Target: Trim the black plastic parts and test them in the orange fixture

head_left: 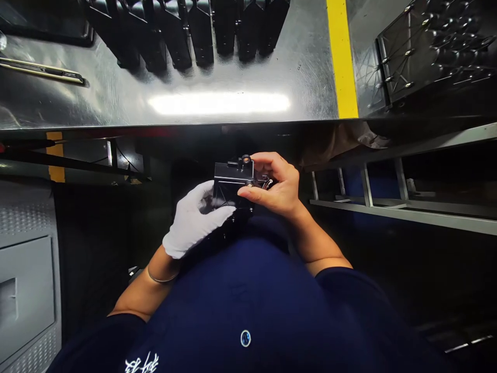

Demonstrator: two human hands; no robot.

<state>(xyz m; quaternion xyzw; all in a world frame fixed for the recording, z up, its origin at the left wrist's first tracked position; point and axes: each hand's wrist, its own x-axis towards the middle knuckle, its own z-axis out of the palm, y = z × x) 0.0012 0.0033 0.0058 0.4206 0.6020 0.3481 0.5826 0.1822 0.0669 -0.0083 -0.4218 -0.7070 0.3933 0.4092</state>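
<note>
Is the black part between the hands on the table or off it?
Off it. The gloved left hand and bare right hand hold the black part, short of the table.

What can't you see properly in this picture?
In the head view:
- Most fingertips of the white-gloved left hand: hidden behind the boxy black plastic part.
- That part's underside: turned away from the camera.
- Top ends of the row of long black plastic pieces: cut off by the top edge.
- One end of the slim, pale-yellow cutter knife: cut off by the left edge.
</note>
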